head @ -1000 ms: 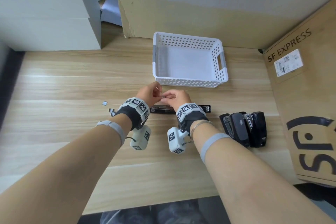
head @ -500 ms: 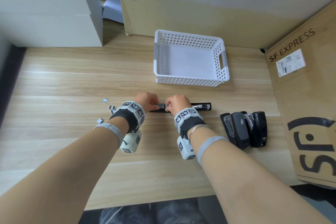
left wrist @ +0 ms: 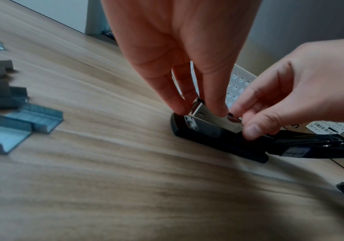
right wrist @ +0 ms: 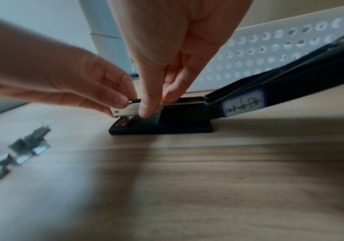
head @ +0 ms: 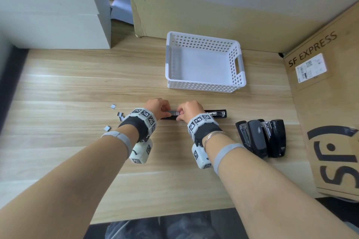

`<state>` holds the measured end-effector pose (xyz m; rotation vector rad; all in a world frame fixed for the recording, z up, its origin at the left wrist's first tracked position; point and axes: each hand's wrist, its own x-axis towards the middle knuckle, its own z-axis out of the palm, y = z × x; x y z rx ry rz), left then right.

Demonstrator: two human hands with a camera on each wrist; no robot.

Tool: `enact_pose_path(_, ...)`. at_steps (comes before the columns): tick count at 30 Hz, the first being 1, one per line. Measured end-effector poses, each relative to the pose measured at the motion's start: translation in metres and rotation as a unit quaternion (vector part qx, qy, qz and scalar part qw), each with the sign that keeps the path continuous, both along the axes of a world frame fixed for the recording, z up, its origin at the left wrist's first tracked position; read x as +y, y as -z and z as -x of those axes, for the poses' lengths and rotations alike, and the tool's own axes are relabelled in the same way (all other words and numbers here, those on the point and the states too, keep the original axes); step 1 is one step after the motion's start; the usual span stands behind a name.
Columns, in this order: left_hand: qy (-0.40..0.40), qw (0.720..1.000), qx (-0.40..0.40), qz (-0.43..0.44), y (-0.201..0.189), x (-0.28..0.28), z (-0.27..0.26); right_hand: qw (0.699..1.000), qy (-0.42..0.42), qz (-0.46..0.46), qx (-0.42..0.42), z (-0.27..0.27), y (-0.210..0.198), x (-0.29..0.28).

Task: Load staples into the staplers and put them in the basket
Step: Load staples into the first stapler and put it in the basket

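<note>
Stapler (head: pixel 196 115) lies opened flat on counter (head: pixel 77 87), both grips, left hand (head: pixel 157 107) and right hand (head: pixel 189 110), pinching its metal magazine (left wrist: pixel 212 116); "SF EXPRESS" box (head: pixel 330 106) at 3 o'clock.

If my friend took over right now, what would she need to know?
Left hand: pinches the metal staple rail of the opened stapler.
Right hand: pinches the same rail from its other side.
The stapler lies flipped open on the table.
Spare staple strips lie to its left.
Closed staplers wait in a cluster on the right.
White basket holds nothing yet.
Left: finish loading, close it, basket it, then do the others.
</note>
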<state>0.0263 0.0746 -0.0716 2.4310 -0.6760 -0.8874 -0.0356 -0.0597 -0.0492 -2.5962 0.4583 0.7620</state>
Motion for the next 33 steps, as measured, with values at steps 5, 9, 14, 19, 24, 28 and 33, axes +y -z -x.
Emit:
enact_pose_path(5,-0.001,1.000,0.002,0.003,0.000,0.000,-0.001,0.997,0.051,-0.043,-0.026,-0.001,-0.002,-0.005)
enact_pose_path(9,-0.001,1.000,-0.002,0.001,0.002,0.001,0.000,0.998,0.060,-0.013,-0.022,-0.006,0.002,0.000)
enact_pose_path(14,0.002,1.000,-0.003,0.002,0.001,0.001,0.000,0.998,0.063,-0.003,0.002,-0.004,-0.001,-0.009)
enact_pose_path(19,0.014,1.000,-0.007,-0.003,-0.002,0.001,0.001,0.998,0.057,0.026,0.011,0.001,-0.008,-0.018)
enact_pose_path(24,-0.010,1.000,-0.018,-0.017,-0.008,0.029,-0.011,0.996,0.065,0.019,-0.052,0.001,-0.015,-0.009)
enact_pose_path(28,0.011,0.996,-0.024,-0.088,-0.012,0.062,-0.023,0.997,0.038,0.020,-0.065,-0.001,-0.012,0.002)
enact_pose_path(33,0.041,0.989,-0.010,-0.142,-0.006,0.082,-0.021,0.996,0.025,0.021,-0.087,0.001,-0.005,0.016)
